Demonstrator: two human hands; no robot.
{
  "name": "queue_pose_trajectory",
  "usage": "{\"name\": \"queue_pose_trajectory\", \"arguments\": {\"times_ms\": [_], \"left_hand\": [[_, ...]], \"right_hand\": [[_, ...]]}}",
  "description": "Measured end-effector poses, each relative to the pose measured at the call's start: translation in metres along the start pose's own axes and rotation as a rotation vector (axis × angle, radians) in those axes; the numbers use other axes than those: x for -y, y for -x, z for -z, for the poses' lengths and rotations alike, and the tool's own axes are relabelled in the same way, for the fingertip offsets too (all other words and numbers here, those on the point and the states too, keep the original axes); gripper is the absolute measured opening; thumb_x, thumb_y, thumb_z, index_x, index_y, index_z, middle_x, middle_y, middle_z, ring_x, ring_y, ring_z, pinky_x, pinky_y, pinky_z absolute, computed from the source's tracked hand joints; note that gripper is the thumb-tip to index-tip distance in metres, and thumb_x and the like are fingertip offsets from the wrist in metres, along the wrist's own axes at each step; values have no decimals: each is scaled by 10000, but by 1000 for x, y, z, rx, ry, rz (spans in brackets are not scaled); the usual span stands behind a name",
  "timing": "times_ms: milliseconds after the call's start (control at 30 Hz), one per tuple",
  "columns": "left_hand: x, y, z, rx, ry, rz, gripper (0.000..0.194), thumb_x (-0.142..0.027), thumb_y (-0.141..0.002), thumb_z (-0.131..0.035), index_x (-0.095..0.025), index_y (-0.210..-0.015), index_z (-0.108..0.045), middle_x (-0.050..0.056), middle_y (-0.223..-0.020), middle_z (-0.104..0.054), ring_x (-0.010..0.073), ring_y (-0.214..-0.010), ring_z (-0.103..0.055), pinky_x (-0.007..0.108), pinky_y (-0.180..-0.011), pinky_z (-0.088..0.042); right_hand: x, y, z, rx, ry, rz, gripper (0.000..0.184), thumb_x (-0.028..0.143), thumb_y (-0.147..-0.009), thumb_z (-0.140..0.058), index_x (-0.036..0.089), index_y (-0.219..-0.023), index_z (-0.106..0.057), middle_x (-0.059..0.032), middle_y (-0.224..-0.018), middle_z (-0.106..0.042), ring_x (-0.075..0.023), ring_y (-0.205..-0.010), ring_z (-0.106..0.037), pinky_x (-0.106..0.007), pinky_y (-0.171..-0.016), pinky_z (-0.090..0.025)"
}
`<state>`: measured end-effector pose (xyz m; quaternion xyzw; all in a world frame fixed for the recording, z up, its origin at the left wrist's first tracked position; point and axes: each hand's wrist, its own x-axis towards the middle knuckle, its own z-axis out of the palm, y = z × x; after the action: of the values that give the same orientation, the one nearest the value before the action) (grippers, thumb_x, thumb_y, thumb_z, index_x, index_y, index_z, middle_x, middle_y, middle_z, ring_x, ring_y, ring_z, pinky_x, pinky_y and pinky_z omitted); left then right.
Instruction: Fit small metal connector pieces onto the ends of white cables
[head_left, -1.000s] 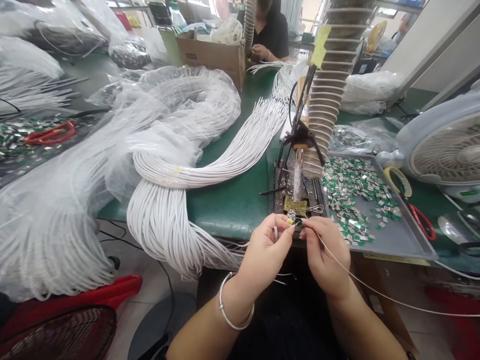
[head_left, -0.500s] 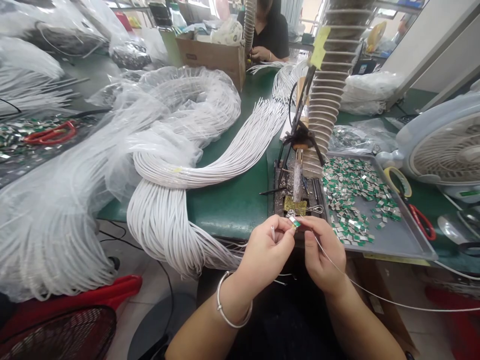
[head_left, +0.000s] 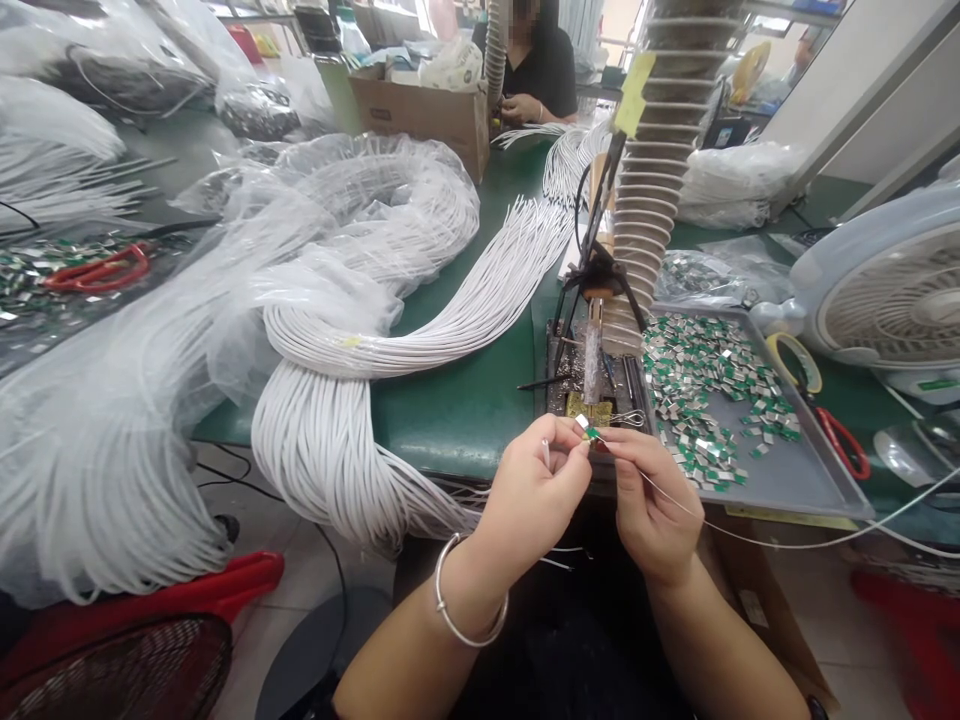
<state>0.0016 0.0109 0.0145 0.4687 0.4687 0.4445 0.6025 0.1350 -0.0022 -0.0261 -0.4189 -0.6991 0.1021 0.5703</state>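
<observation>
My left hand (head_left: 534, 490) pinches a small green circuit board with a metal connector (head_left: 583, 424) between thumb and fingertips. A whitish end shows between its fingers; I cannot tell what it is. Close beside it, my right hand (head_left: 654, 495) is closed on a thin whitish wire (head_left: 739, 540), which trails off to the right. The wire's tip is near the board; contact is too small to make out. Just beyond the fingertips, a soldering iron (head_left: 593, 365) stands upright, tip down, in a black holder over a yellow pad (head_left: 589, 410).
A grey tray (head_left: 806, 475) of small connectors lies on the right, beside a tape roll (head_left: 795, 360), red-handled scissors (head_left: 842, 440) and a fan (head_left: 900, 290). White cable bundles (head_left: 420, 350) cover the left. A ribbed hose (head_left: 652, 190) hangs behind the iron. A co-worker (head_left: 536, 70) sits opposite.
The connector has turned in my left fingers, its metal part now facing up and away. My right hand has shifted slightly right, and the trailing wire has swung upward on the right.
</observation>
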Motion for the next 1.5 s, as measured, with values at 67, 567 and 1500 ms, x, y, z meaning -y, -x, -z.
{"name": "queue_pose_trajectory", "arguments": {"times_ms": [67,567,1500], "left_hand": [[-2,0,0,-3,-3,4,106,-210,-765,-552,-172,-686,-492,31,-911,-576,83,-619,-497,213,-513,-370],[-5,-2,2,-7,24,-15,115,-225,-770,-556,-180,-697,-479,10,-884,-567,69,-576,-460,207,-494,-351],[9,6,7,7,-34,-71,129,-228,-838,-520,-184,-719,-491,36,-908,-584,141,-799,-560,254,-704,-452]], "right_hand": [[0,-1,-1,-2,1,9,272,55,-851,-505,223,-1024,-629,-68,-993,-689,-189,-930,-662,-376,-784,-565],[1,-7,-4,-18,28,16,256,66,-844,-523,230,-1001,-640,-57,-983,-698,-183,-914,-670,-357,-783,-563],[8,-1,3,80,50,31,246,105,-863,-478,213,-1034,-618,-90,-978,-692,-209,-917,-672,-391,-763,-576]]}}
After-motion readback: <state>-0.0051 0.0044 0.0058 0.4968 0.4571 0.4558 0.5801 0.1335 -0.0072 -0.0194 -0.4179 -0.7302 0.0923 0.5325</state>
